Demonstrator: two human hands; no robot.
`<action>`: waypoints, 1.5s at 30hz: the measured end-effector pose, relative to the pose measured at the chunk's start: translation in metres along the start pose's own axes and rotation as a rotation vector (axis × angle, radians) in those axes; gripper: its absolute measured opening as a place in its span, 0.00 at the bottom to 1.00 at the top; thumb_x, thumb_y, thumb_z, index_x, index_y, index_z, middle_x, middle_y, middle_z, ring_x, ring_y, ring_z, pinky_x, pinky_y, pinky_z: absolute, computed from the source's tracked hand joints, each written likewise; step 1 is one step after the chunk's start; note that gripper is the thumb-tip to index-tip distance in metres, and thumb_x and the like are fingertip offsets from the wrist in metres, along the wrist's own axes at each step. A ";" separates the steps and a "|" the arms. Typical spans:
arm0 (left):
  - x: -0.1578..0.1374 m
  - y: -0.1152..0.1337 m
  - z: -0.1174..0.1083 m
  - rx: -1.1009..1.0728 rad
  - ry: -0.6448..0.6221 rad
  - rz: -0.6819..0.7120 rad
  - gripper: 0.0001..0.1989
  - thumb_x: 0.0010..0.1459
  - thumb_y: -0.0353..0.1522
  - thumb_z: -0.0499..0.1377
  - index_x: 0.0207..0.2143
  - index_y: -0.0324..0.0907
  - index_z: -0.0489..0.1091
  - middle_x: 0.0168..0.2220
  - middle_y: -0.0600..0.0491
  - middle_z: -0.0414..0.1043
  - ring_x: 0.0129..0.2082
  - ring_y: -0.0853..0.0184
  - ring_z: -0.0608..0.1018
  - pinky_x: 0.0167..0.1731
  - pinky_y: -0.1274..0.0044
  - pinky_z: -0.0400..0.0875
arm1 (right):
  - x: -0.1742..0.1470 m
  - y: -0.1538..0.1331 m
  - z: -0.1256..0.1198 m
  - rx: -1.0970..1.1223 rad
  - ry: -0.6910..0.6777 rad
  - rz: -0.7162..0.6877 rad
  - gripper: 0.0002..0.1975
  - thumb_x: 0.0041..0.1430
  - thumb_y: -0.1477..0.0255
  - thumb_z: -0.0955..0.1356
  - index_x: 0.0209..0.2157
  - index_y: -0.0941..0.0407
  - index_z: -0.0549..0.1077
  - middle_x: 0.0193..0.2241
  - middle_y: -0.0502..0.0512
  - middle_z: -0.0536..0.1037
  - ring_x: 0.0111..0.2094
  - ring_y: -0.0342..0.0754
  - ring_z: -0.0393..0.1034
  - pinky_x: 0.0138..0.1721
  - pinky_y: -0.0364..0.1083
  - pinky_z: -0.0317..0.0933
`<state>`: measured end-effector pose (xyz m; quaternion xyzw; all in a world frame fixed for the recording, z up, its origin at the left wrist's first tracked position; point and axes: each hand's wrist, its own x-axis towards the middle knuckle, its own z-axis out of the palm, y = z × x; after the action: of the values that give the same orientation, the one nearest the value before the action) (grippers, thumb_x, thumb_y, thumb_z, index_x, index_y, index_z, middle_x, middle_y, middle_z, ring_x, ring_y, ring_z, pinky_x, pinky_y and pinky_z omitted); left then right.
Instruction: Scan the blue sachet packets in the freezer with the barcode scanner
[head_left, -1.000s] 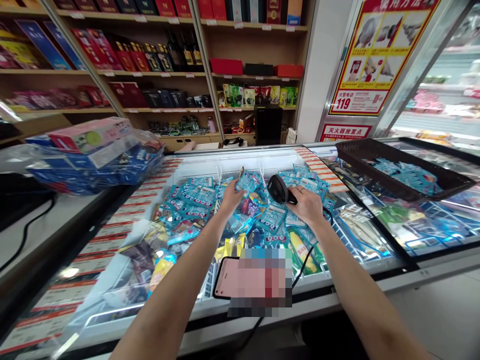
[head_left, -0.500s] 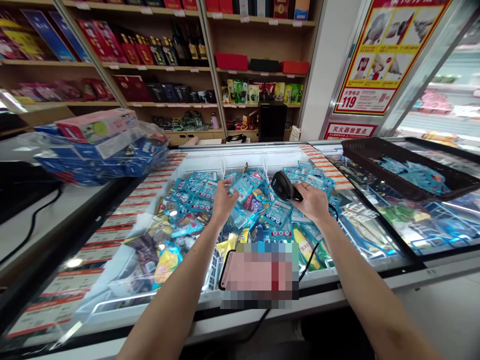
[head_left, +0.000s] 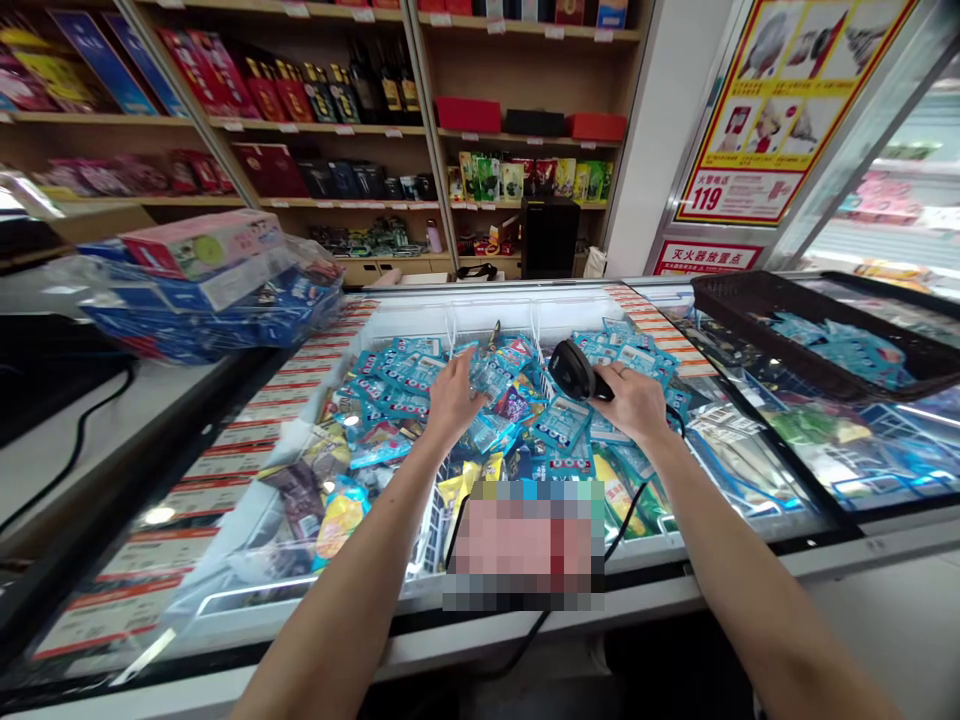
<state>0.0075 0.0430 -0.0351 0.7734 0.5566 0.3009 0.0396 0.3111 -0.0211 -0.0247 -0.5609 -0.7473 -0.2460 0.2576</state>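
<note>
My right hand (head_left: 634, 402) grips a black handheld barcode scanner (head_left: 573, 371) by its handle, the scanner head pointing left over the freezer. My left hand (head_left: 453, 398) reaches over the packets with thumb and fingers apart, and I see nothing held in it. Just beyond its fingertips lies a blue snack packet (head_left: 493, 379) among several similar ones. More blue packets (head_left: 401, 375) are heaped to the left of that hand, and another blue packet (head_left: 562, 424) lies below the scanner.
The chest freezer (head_left: 420, 640) has wire dividers and a black front edge. A pixelated patch (head_left: 525, 545) covers something at the front, with the cable beside it. A brown basket (head_left: 795, 340) with blue packets stands right; plastic-wrapped boxes (head_left: 217, 290) stand left. Stocked shelves rise behind.
My left hand has let go of the blue packet it was holding, and its fingers have spread. My right hand keeps the scanner in nearly the same place. The view has shifted slightly.
</note>
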 end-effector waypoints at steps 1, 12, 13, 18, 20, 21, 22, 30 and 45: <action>0.000 0.000 0.002 0.035 -0.034 0.043 0.36 0.51 0.28 0.55 0.63 0.45 0.51 0.62 0.46 0.59 0.61 0.55 0.63 0.57 0.62 0.60 | 0.000 0.000 0.000 0.001 0.000 -0.003 0.16 0.58 0.64 0.66 0.46 0.54 0.73 0.39 0.55 0.77 0.37 0.49 0.70 0.33 0.44 0.54; -0.006 0.010 0.010 0.307 -0.040 0.274 0.21 0.63 0.39 0.47 0.57 0.52 0.63 0.60 0.49 0.63 0.59 0.54 0.65 0.55 0.57 0.55 | 0.001 0.000 -0.001 0.011 -0.019 -0.019 0.15 0.58 0.64 0.66 0.46 0.53 0.73 0.36 0.54 0.77 0.36 0.48 0.70 0.32 0.44 0.53; -0.006 0.008 0.012 0.297 -0.052 0.297 0.21 0.64 0.38 0.46 0.58 0.52 0.62 0.61 0.50 0.62 0.60 0.55 0.63 0.57 0.56 0.53 | 0.001 0.000 -0.001 0.010 -0.022 -0.026 0.15 0.58 0.64 0.66 0.46 0.53 0.72 0.36 0.53 0.77 0.35 0.48 0.70 0.32 0.44 0.53; -0.004 0.000 0.020 0.270 -0.047 0.338 0.22 0.65 0.42 0.45 0.59 0.50 0.61 0.56 0.48 0.67 0.57 0.57 0.66 0.61 0.55 0.44 | -0.002 0.003 -0.002 0.027 -0.039 -0.067 0.15 0.58 0.64 0.66 0.46 0.54 0.72 0.36 0.53 0.77 0.36 0.48 0.70 0.33 0.44 0.54; -0.002 -0.001 0.019 0.266 0.016 0.311 0.26 0.61 0.45 0.50 0.59 0.46 0.61 0.53 0.43 0.67 0.55 0.54 0.67 0.59 0.56 0.50 | -0.003 0.004 -0.002 0.036 -0.038 -0.076 0.16 0.58 0.64 0.66 0.47 0.53 0.72 0.36 0.53 0.77 0.36 0.48 0.70 0.33 0.44 0.55; -0.001 -0.001 0.018 0.248 0.051 0.285 0.29 0.59 0.46 0.53 0.59 0.44 0.60 0.51 0.41 0.67 0.54 0.52 0.68 0.56 0.57 0.54 | -0.003 0.004 -0.002 0.039 -0.035 -0.078 0.16 0.58 0.64 0.66 0.47 0.53 0.72 0.36 0.53 0.77 0.36 0.48 0.70 0.33 0.44 0.55; 0.001 0.000 0.017 0.212 0.087 0.254 0.30 0.57 0.47 0.55 0.59 0.43 0.60 0.49 0.40 0.67 0.52 0.52 0.68 0.53 0.59 0.58 | -0.003 0.004 -0.001 0.041 -0.030 -0.079 0.16 0.58 0.64 0.66 0.47 0.53 0.72 0.36 0.53 0.77 0.35 0.48 0.70 0.33 0.44 0.55; 0.002 0.010 0.018 -0.384 0.254 0.013 0.19 0.56 0.42 0.59 0.47 0.43 0.64 0.42 0.50 0.70 0.41 0.63 0.73 0.42 0.72 0.66 | -0.004 0.006 0.000 0.097 -0.021 -0.123 0.18 0.59 0.63 0.65 0.50 0.54 0.71 0.39 0.55 0.77 0.37 0.49 0.71 0.35 0.45 0.57; -0.002 0.009 0.032 -0.638 0.206 -0.143 0.22 0.52 0.48 0.61 0.41 0.45 0.61 0.34 0.55 0.63 0.32 0.69 0.71 0.32 0.75 0.70 | 0.002 -0.007 -0.010 0.109 -0.116 -0.161 0.17 0.58 0.64 0.66 0.48 0.53 0.71 0.40 0.54 0.77 0.37 0.49 0.71 0.32 0.45 0.54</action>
<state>0.0312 0.0461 -0.0586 0.6465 0.4885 0.5328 0.2441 0.3055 -0.0283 -0.0163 -0.4976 -0.8158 -0.1921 0.2234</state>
